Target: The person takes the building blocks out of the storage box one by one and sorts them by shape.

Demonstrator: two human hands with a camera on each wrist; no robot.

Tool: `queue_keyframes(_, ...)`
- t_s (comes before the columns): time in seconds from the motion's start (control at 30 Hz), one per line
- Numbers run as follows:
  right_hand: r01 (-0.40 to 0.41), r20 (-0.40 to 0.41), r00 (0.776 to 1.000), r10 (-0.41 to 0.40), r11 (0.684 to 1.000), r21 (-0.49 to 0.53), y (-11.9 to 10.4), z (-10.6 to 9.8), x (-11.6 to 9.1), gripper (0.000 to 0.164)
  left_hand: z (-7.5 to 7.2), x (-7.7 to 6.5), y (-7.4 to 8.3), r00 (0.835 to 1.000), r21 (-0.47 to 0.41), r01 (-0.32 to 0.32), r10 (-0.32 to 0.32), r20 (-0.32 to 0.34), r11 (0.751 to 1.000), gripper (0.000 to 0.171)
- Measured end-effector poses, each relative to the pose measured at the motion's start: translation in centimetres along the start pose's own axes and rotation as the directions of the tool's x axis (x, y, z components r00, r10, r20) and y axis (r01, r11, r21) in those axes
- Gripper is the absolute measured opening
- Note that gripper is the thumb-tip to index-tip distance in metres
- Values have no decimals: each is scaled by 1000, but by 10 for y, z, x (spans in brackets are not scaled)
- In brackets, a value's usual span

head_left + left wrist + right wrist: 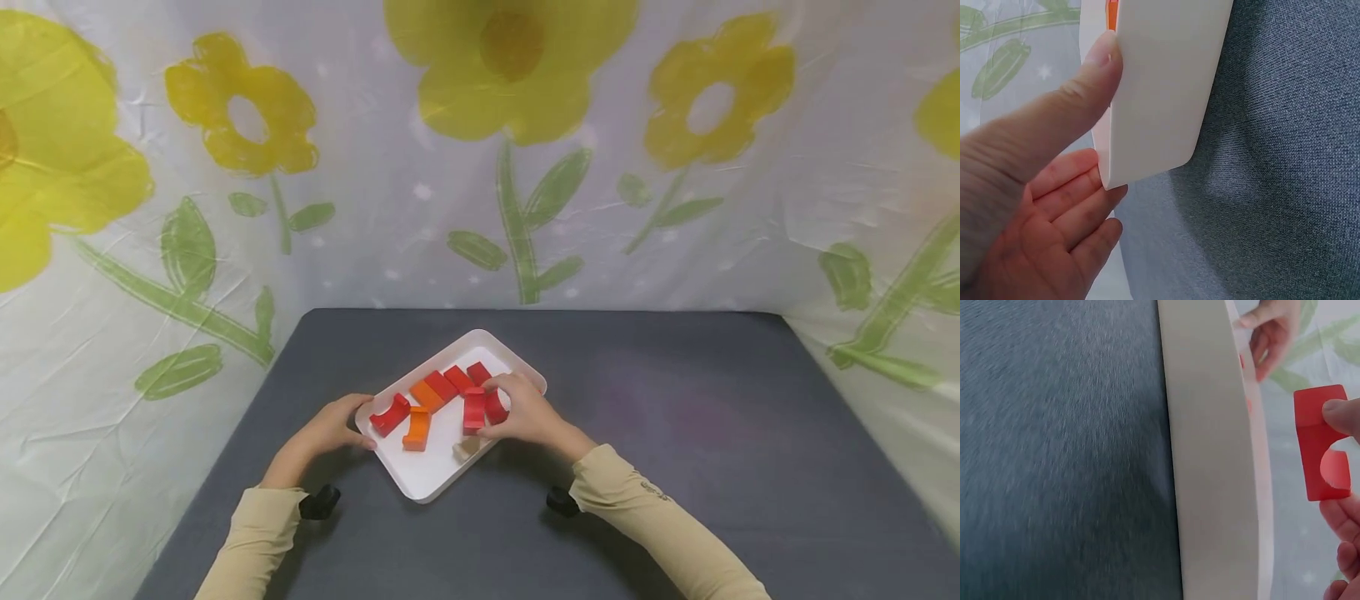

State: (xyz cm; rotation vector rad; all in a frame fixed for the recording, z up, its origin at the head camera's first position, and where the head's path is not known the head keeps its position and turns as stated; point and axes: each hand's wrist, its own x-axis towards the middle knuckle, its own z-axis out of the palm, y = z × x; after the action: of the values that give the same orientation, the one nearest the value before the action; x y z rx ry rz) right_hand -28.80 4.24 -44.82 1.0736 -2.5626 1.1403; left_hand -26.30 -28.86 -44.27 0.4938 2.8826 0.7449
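Observation:
A white tray [420, 483] lies at an angle on the dark table. My left hand [330, 429] grips its left corner, with the thumb [1094, 69] on the rim and fingers around the corner. My right hand [528, 412] pinches a red notched block [1319, 444] by its two ends, above the right part of the tray. Other blocks in the tray include a red arch block [388, 416], an orange arch block [417, 430], an orange block [426, 396] and several red ones. A cream piece [467, 450] lies by the near right rim.
The dark cloth-covered table [675, 433] extends around the tray. Behind it hangs a pale curtain [360, 208] printed with yellow flowers. Black wrist devices [320, 502] show under both sleeves, close to the tabletop.

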Motion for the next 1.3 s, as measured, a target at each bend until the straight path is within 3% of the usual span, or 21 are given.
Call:
queue_keyframes(0.3, 15, -86, 996, -11, 999, 36, 11, -37, -11, 56, 0, 0, -6, 999, -54, 37, -37, 1, 998, 76)
queue_keyframes(0.5, -24, -114, 993, 25, 1000, 7, 24, -56, -29, 56, 2, 2, -10, 1000, -103, 3, -6, -24, 995, 76)
queue_keyframes(0.8, -99, -120, 988, 100, 995, 14, 40, -72, -61, 56, 8, -6, -25, 997, -250, -43, 25, -73, 967, 69)
queue_keyframes(0.87, -119, -121, 985, 120, 993, 18, 44, -75, -67, 57, 6, -8, -20, 997, -270, -42, 23, -72, 962, 67)
queue_keyframes(1.3, -230, -73, 970, 233, 972, 43, 70, -78, -90, 58, 11, -8, -24, 995, -264, -55, 31, -94, 963, 67)
